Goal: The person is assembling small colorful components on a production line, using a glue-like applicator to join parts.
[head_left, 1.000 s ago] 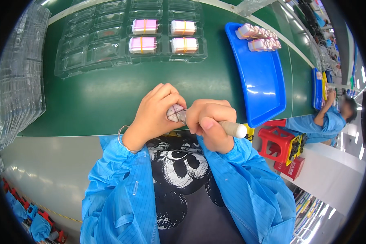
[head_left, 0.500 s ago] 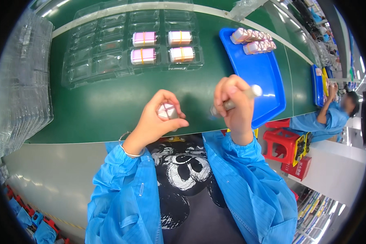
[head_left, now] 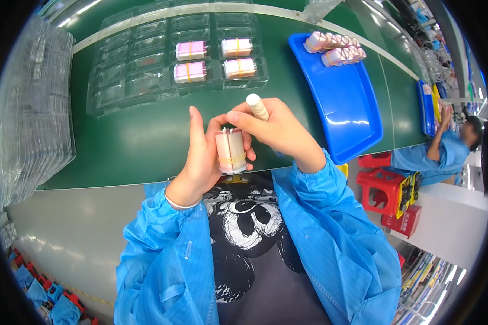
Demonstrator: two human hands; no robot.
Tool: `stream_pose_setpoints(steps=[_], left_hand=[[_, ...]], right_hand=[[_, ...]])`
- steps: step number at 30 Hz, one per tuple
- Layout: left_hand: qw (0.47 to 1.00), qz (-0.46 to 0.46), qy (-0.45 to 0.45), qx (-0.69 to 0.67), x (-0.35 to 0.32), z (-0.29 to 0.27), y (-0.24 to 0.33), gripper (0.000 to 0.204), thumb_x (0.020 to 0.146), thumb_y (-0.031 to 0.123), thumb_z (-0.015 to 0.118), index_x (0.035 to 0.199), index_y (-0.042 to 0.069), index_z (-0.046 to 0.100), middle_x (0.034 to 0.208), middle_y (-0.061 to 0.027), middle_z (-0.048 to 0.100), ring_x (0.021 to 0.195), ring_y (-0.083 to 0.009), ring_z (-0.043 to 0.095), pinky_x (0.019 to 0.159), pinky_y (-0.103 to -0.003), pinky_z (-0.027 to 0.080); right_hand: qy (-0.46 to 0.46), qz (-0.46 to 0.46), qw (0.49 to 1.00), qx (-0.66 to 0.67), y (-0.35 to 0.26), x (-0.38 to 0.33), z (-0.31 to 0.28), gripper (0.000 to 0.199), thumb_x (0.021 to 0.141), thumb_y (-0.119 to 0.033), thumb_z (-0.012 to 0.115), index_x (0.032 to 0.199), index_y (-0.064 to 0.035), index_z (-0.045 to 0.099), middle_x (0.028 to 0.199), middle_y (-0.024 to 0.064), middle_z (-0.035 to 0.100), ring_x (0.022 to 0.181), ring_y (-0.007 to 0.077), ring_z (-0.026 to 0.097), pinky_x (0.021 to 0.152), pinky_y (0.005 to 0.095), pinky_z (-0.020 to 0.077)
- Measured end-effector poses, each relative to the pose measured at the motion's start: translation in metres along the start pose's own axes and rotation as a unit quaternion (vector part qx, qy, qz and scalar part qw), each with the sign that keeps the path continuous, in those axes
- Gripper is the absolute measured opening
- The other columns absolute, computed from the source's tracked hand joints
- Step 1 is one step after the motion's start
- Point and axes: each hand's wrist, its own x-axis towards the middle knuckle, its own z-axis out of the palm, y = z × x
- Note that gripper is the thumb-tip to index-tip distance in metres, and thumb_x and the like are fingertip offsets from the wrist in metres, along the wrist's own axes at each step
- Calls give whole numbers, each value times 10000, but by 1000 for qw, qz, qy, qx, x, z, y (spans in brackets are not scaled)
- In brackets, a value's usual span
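In front of my body, my left hand (head_left: 192, 165) cradles a white and pinkish bundled block (head_left: 231, 151) with yellow rubber bands round its lower end. The block stands about upright; my left thumb points up, and the other fingers are partly hidden behind it. My right hand (head_left: 287, 132) is beside it, its fingertips at the block's upper end; whether they touch it I cannot tell. Gripped in that same hand is an off-white, pen-like stick (head_left: 258, 107), its rounded end sticking up. Its lower part is hidden by my hand.
Ahead lies a clear plastic compartment tray (head_left: 146, 86) with several banded blocks (head_left: 190, 72). At right, a blue tray (head_left: 352, 116) holds two rows of wrapped blocks (head_left: 343, 56). Stacked clear trays (head_left: 38, 108) stand at left. A co-worker (head_left: 434, 151) sits far right near a red stool (head_left: 382, 189).
My right hand has moved left with the stick, up to the block. My left hand has turned the block so its long banded side shows, and the left thumb has lifted off.
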Motion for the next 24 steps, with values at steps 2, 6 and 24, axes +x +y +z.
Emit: stream_pose_setpoints(steps=[2,6,24], left_hand=[[1000,3,-11,25,0,-3,0,960,814,818,71,1293,38,358,865,-88,533,713,-209,591,637,-362,538],[996,-28,26,85,-6,0,7,940,841,793,101,1327,24,335,982,-102,572,822,-215,616,680,-350,534],[933,287,-32,216,11,-5,18,488,797,-93,642,1237,0,452,1284,-137,485,1226,-244,492,1021,-357,418]], right_hand=[[-19,5,999,-36,2,3,1,308,869,-272,666,824,33,666,635,53,631,479,108,576,446,257,449],[-68,21,990,-121,3,6,-2,264,837,-230,710,861,31,685,718,68,653,504,99,571,460,235,438],[125,-152,972,-129,-11,-40,-62,522,792,8,667,1294,-62,546,1288,5,551,617,-37,406,570,154,380]])
